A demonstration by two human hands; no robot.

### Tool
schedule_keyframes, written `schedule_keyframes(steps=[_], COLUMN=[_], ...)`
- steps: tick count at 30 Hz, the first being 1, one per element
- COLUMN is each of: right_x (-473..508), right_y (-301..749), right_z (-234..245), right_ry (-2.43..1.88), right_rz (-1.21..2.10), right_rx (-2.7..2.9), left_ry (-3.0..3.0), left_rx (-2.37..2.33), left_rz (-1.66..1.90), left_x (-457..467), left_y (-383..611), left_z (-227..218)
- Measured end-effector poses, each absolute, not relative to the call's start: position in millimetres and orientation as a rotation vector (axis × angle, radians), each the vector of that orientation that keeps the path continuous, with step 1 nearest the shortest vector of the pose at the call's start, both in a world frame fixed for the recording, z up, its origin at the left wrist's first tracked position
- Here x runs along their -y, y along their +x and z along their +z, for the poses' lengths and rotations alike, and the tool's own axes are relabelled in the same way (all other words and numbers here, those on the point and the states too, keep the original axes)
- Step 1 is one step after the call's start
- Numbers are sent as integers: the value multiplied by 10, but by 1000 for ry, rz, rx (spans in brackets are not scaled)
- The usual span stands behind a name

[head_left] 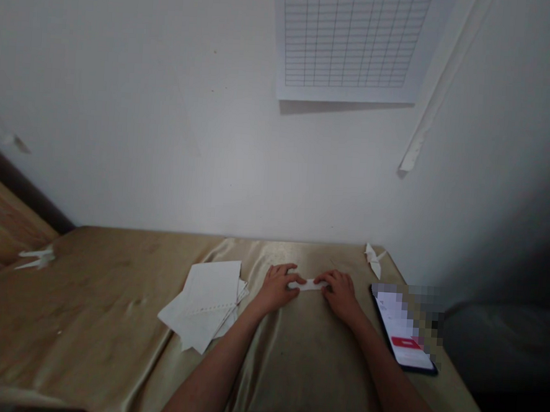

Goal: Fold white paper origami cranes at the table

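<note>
A narrow white strip of folded paper lies crosswise near the far side of the table. My left hand grips its left end between thumb and index finger, the other fingers stretched beyond. At the right end, my right hand pinches the strip in the same way, its fingers bent. Only the middle of the strip shows; the fingers cover both ends. Left of my left hand is a loose pile of white paper sheets, fanned at different angles.
The table has a shiny gold cloth. A phone with a lit screen lies right of my right arm. Folded paper pieces sit at the back right corner and far left. A wall with a printed grid sheet rises behind.
</note>
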State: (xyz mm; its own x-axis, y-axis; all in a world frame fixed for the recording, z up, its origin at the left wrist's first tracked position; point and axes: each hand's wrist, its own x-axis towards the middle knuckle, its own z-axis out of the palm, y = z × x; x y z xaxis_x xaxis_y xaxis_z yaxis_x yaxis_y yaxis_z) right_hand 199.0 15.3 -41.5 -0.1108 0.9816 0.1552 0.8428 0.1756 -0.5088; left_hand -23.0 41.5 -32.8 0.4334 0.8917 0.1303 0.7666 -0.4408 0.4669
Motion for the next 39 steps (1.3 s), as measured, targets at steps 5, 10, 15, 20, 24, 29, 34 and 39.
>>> schedule_keyframes(steps=[5,10,15,20,24,29,34,39], right_x=[-139,-141,-129,-137,-159,-174,-180,-208], right_y=[1956,1878,1823,1838,1878,1919,1960,2009], right_z=[-431,-443,-429,-420,-431,-434,-432,-455], right_ry=[-1696,-1733,-1776,-1789,-1764,-1734,-1713,-1677], right_rz=[320,223,191,193,236,302,379,438], right_rx=[1994,1965,1929,1929,1940,1924,1919,1922], left_ry=[2332,2285,2284,2281,2296,2300,2343,2342], left_rx=[-1472,-1627,-1631,-1613,-1570,-1528,-1483,-1425], left_rz=[601,649,630,601,578,525,507,504], left_x=[-359,-313,-314,-346,-384,-416,-443,-476], left_y=[-138,11,35,-11,-59,-115,-162,-204], left_z=[-311,-312,-301,-307,-326,-309,-318,-358])
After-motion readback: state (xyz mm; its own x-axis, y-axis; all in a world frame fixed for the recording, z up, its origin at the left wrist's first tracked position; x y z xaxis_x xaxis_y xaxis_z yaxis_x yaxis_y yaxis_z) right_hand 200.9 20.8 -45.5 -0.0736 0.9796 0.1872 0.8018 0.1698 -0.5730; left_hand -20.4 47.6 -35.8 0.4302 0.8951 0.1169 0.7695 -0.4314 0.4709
